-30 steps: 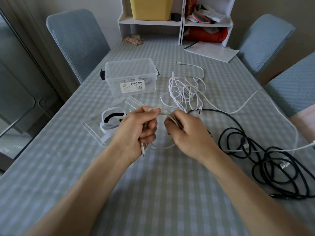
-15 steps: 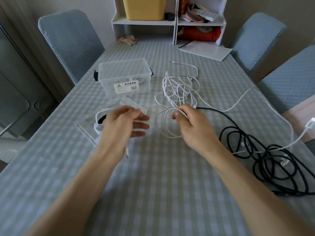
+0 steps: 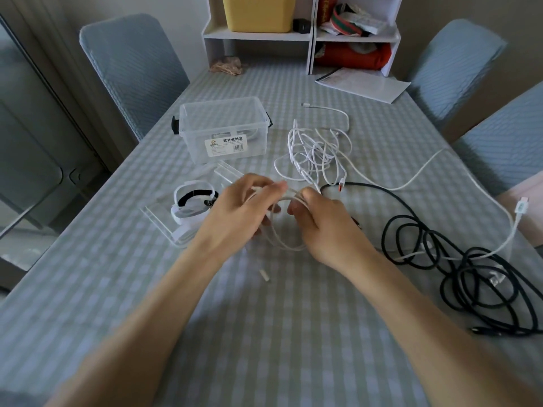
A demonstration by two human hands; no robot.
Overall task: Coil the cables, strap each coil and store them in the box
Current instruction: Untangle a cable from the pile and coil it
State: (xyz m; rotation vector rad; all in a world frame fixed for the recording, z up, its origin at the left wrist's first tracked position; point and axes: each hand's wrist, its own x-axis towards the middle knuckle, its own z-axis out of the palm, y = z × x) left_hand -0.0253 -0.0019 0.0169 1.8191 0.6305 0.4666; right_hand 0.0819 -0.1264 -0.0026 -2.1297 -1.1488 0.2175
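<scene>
My left hand (image 3: pixel 241 210) and my right hand (image 3: pixel 320 221) both grip a small white cable coil (image 3: pixel 282 239) above the table's middle; its loops hang between them and a plug end (image 3: pixel 264 275) dangles below. A tangled white cable (image 3: pixel 314 154) lies just beyond my hands. A long black cable (image 3: pixel 458 265) sprawls in loose loops at the right. The clear plastic box (image 3: pixel 223 127) stands open at the back left. Its clear lid (image 3: pixel 188 218) lies in front of it and carries white and black straps (image 3: pixel 191 201).
A checked cloth covers the table (image 3: pixel 264 333). Another white cable (image 3: pixel 511 218) runs off the right edge. A white shelf unit (image 3: pixel 302 33) and a paper sheet (image 3: pixel 361 83) sit at the far end. Blue-covered chairs (image 3: pixel 132 69) stand around.
My left hand, which had drawn away from the coil half a second ago, has come back and gripped it again beside my right hand. The plug end now dangles lower.
</scene>
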